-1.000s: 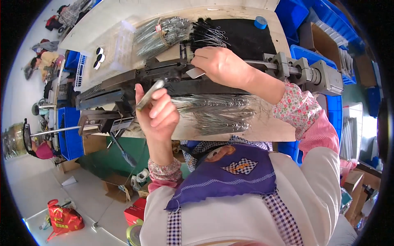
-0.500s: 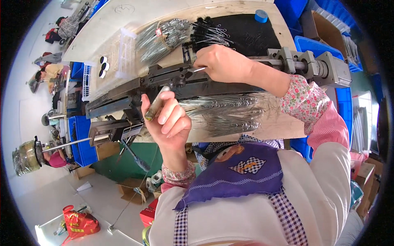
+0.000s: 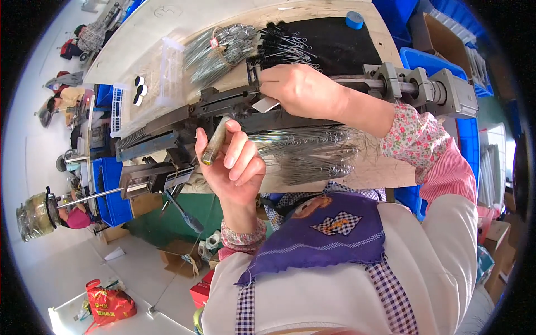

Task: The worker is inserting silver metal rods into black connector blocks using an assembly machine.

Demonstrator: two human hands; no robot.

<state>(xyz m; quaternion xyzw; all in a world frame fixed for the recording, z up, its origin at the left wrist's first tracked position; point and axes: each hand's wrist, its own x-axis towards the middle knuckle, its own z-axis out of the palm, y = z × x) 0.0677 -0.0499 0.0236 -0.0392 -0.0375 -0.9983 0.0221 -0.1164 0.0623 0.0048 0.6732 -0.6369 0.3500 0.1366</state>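
Observation:
My left hand, palm up with curled fingers, is closed around a worn, tape-wrapped handle in front of the bench machine. Over the machine's middle, my right hand has its fingers pinched together. A flat, pale metal-looking strip sticks out below them; the fingertips and its held end are partly hidden. Looped wires lie in bunches on the near side of the machine. Beyond it are a tied bundle of wire pieces and several black-bristled brushes with ring ends.
A clear plastic bin and black-and-white round pieces are at the far left. A blue tape roll sits by a black mat. The motor end is at right, near blue crates. A rod juts left.
The strip in my right hand has turned and now shows its broad face. My right hand shifts slightly; my left hand and the handle move a little right.

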